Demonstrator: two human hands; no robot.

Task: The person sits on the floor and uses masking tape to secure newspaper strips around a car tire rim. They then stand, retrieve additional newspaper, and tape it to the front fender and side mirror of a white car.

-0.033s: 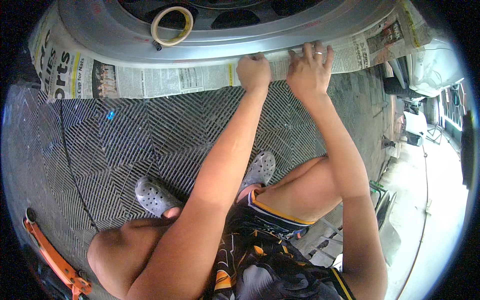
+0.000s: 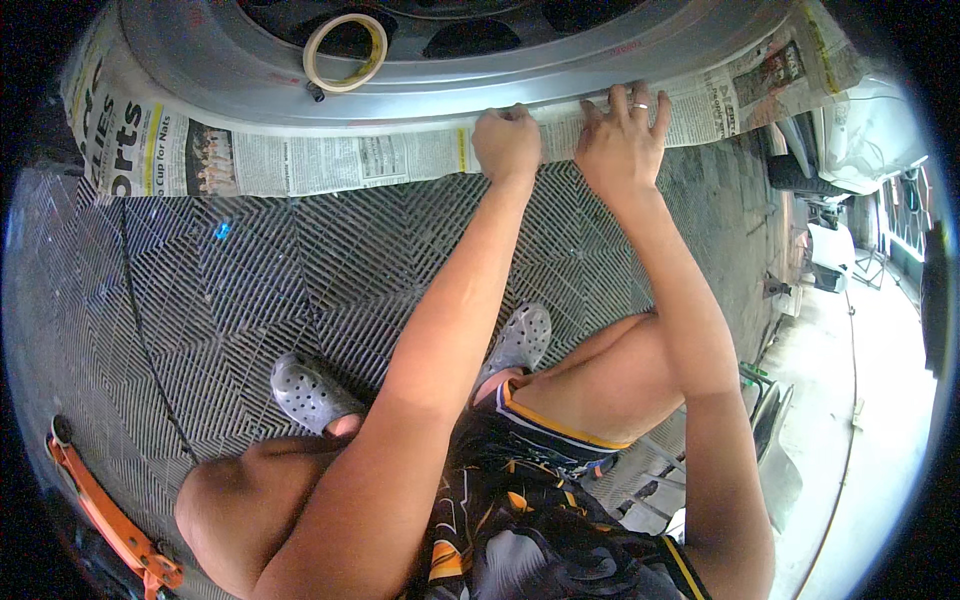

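Observation:
A newspaper strip (image 2: pixel 330 162) runs along the near edge of a silver-grey wheel rim (image 2: pixel 450 85). My left hand (image 2: pixel 507 145) is closed, its curled fingers pressed where the paper meets the rim; what lies within them is hidden. Just to its right, my right hand (image 2: pixel 620 150) has its fingers stretched and spread, tips on the paper's upper edge and the rim. A roll of masking tape (image 2: pixel 312 52) rests on the rim at the upper left, beside a short black valve stem (image 2: pixel 316 93).
Grey ribbed floor tiles (image 2: pixel 250 290) lie below, crossed by a dark cable (image 2: pixel 140 320). An orange metal tool or stand (image 2: pixel 110 510) is at the lower left. To the right are white car parts (image 2: pixel 865 140) and a pale floor strip (image 2: pixel 830 430) with a cord along it.

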